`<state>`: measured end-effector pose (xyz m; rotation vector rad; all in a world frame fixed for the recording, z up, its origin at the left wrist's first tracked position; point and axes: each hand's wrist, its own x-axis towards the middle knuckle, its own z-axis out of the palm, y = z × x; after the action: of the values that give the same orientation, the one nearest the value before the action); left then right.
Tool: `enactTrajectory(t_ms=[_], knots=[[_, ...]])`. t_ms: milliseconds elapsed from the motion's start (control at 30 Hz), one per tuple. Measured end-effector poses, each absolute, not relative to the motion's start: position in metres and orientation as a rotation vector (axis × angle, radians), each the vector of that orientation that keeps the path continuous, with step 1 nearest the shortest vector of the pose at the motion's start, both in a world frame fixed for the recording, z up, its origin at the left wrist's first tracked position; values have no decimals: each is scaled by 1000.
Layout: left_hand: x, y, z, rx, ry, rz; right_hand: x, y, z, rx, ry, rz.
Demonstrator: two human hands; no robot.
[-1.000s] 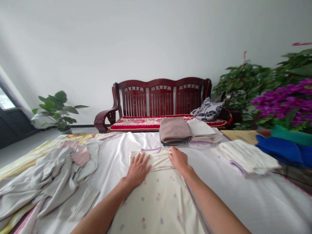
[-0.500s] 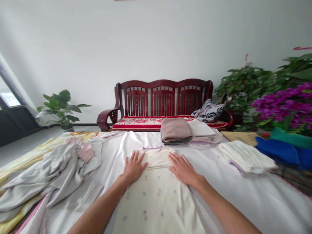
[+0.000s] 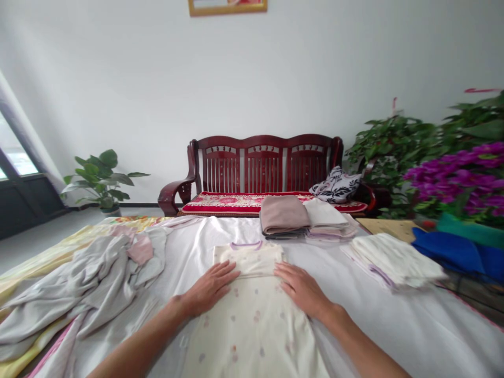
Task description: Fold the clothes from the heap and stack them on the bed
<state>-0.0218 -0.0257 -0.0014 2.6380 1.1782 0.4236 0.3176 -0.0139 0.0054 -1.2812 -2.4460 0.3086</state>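
A cream child's garment [image 3: 252,325] with small printed motifs and a lilac neckband lies spread on the white cloth [image 3: 378,331], neck end away from me. Across its upper part runs a folded section. My left hand [image 3: 216,283] rests flat on the left edge near that fold, fingers stretched out. On the opposite edge my right hand [image 3: 297,286] lies flat too, fingers extended inward. Neither hand grips anything. The garment's lower end runs out of the bottom of the view.
Folded clothes [image 3: 285,215] are stacked beyond the garment, and a white folded pile [image 3: 396,260] lies at right. Crumpled grey clothing [image 3: 90,283] covers the left side. A wooden bench [image 3: 263,163] stands behind, with plants and purple flowers [image 3: 460,176] at right.
Both hands have slid slightly down the garment toward me, staying flat on its edges. The camera has tilted up a little, so a picture frame shows on the wall.
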Motion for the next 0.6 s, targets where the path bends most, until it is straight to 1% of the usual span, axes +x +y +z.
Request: enactTrajectory(t_ms=[100, 167, 300, 400, 600], knots=[[-47, -41, -3, 2468, 1181, 648, 340, -18, 15, -1222, -2399, 386], [-62, -54, 3, 2403, 1171, 683, 352, -25, 25, -1202, -2433, 500], [-83, -81, 23, 2404, 1110, 454, 363, -39, 37, -1155, -2482, 765], [-87, -97, 31, 2393, 1110, 305, 359, -45, 38, -1111, -2494, 870], [-75, -104, 18, 2404, 1198, 332, 345, -49, 38, -1106, -2499, 882]])
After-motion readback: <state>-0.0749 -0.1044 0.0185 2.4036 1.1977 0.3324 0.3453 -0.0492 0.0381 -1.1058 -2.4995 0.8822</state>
